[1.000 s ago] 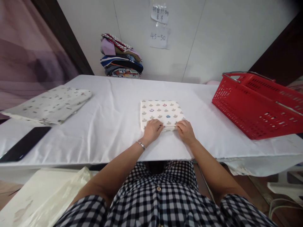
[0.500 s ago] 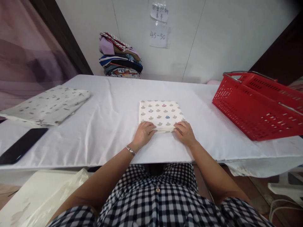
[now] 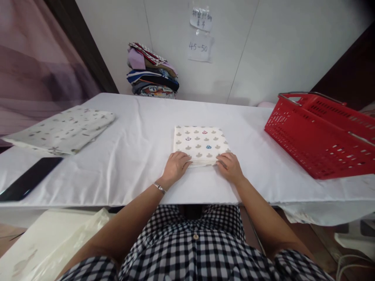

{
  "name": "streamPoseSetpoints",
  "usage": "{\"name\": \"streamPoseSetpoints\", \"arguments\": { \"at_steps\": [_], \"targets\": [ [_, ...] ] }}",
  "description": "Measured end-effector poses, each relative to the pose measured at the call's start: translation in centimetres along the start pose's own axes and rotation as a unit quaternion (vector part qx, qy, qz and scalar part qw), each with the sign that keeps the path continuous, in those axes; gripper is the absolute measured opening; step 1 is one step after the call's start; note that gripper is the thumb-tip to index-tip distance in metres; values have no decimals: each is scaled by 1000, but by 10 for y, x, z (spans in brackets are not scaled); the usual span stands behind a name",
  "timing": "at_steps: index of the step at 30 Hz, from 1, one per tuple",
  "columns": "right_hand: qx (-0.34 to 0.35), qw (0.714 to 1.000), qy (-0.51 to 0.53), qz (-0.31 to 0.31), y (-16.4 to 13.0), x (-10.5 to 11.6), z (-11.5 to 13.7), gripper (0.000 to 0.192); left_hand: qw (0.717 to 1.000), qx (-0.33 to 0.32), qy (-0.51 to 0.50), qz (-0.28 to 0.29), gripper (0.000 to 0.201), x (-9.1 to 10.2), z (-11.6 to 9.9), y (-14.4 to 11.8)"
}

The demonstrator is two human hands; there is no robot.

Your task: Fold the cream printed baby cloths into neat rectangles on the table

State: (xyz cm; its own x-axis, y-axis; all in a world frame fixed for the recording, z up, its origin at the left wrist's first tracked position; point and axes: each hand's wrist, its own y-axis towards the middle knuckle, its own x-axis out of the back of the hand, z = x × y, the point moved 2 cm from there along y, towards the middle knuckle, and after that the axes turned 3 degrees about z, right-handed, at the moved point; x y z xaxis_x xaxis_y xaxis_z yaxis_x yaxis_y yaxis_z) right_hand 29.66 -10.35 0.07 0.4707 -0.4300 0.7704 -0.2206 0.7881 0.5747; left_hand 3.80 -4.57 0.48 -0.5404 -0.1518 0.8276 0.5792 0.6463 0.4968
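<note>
Red basket (image 3: 310, 138) at right, flat black slab (image 3: 31, 178), handwritten 45-50 sign (image 3: 200, 52)

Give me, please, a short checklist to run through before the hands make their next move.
1. Left hand at the near-left corner of the folded printed cloth: ok.
2. Right hand at its near-right corner: ok.
3. Folded cloth apart from the red basket: ok.
4. White tablecloth smooth: not ok, wrinkled left of the folded cloth.
5. Underside of the folded cloth flat: cannot tell, hidden.
</note>
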Motion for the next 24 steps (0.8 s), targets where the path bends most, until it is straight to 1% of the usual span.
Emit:
{"name": "streamPoseSetpoints", "arguments": {
  "at_steps": [3,8,17,24],
  "targets": [
    [-1,1000,1,-3,0,0,0,16,1000,-7,15,-4,22,3,0,-3],
    [-8,1000,3,-1,0,-1,0,17,999,7,34,-3,21,5,-1,-4],
    [-18,1000,4,10,-5,1,1,20,1000,1,23,5,22,5,-1,-6],
    [-24,1000,5,6,-5,2,4,17,999,38,12,-3,19,11,3,-13]
  ]
}}
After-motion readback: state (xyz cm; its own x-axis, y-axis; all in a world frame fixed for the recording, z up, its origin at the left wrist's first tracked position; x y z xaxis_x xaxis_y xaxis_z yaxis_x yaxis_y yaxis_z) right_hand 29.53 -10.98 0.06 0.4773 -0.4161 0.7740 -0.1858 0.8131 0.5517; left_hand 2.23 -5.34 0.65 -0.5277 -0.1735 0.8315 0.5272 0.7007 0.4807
